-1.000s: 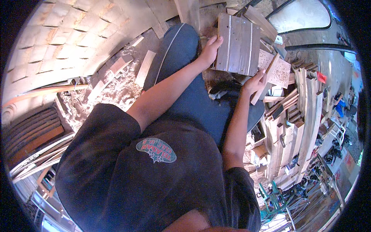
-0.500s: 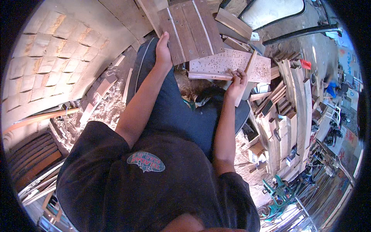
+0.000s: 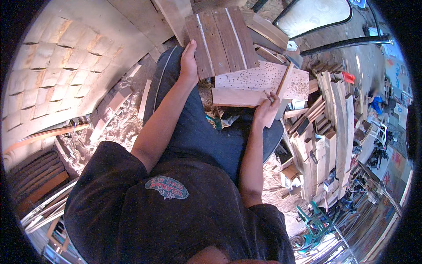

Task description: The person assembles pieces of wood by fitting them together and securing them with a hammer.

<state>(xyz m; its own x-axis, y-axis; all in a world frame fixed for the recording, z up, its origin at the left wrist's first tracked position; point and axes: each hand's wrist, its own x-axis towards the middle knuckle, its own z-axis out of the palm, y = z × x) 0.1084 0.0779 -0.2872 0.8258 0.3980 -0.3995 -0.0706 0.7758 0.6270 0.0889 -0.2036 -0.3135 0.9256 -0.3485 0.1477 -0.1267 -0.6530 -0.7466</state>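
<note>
My left hand (image 3: 189, 64) grips the left edge of a dark brown wooden panel (image 3: 220, 44), made of boards and crossed by two pale lines. The panel is tilted over a light wooden board (image 3: 250, 78) covered in small holes or dots. My right hand (image 3: 266, 110) is closed around a thin wooden stick (image 3: 285, 80), which slants up and away over the dotted board's right part. Along that board's near side is a plain pale wood face (image 3: 237, 97), close to my right fingertips. What lies under the panel is hidden.
Stacked timber pieces (image 3: 327, 145) stand to my right. A black-framed chair (image 3: 316, 17) is at the far right. A large sheet with shingle-like pale tiles (image 3: 61, 61) leans at left, above wood shavings and offcuts. A green metal tool (image 3: 314, 220) lies at lower right.
The brown panel has shifted slightly right and nearer with my left hand. My right hand has come a little nearer, and more of the pale near face shows.
</note>
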